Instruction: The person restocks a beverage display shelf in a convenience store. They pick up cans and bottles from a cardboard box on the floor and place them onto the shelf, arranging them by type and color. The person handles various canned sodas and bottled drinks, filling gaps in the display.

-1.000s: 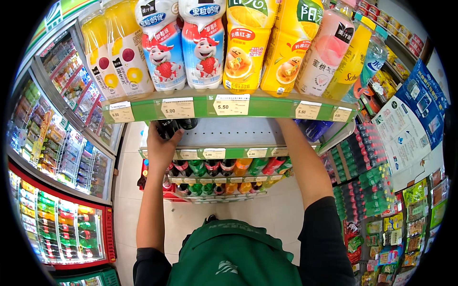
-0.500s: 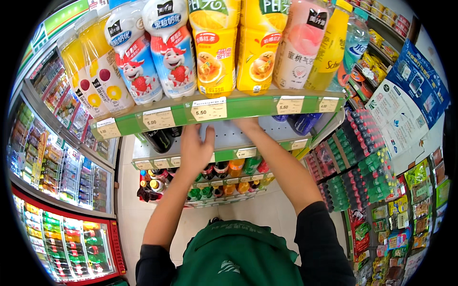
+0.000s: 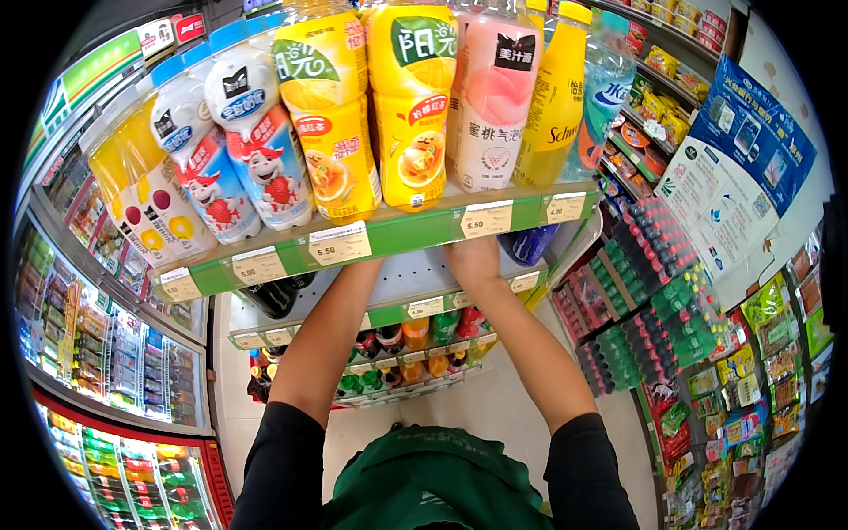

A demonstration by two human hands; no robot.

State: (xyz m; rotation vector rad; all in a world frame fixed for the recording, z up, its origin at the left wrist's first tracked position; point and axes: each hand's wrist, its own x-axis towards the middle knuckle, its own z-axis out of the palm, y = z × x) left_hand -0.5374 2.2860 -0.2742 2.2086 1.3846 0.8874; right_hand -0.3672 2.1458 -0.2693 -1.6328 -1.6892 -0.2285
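Both my arms reach in beneath the green-edged top shelf [image 3: 424,228], toward the perforated tier below it. My left forearm [image 3: 329,331] goes under the shelf edge, which hides the left hand. Of my right hand [image 3: 474,260] the back and wrist show beside the blue-purple cans [image 3: 530,247]; its fingers are out of sight. Whether either hand holds anything cannot be seen. Dark cans [image 3: 272,299] lie on the lower tier's left side. Above my arms stand yellow lemon tea bottles [image 3: 412,115], a pink peach drink bottle [image 3: 495,106] and white-and-blue milk drink bottles [image 3: 265,132].
Lower tiers hold soda bottles [image 3: 415,334]. Glass-door drink coolers [image 3: 110,327] line the left. Shrink-wrapped bottle packs [image 3: 645,291] are stacked at the right, near hanging snack bags [image 3: 742,371] and a blue poster [image 3: 760,132]. Price tags [image 3: 486,219] line the shelf edge.
My left hand has gone deeper under the top shelf and out of sight. The right hand's back now shows more below the edge. The view has shifted, with the top shelf's bottles further left.
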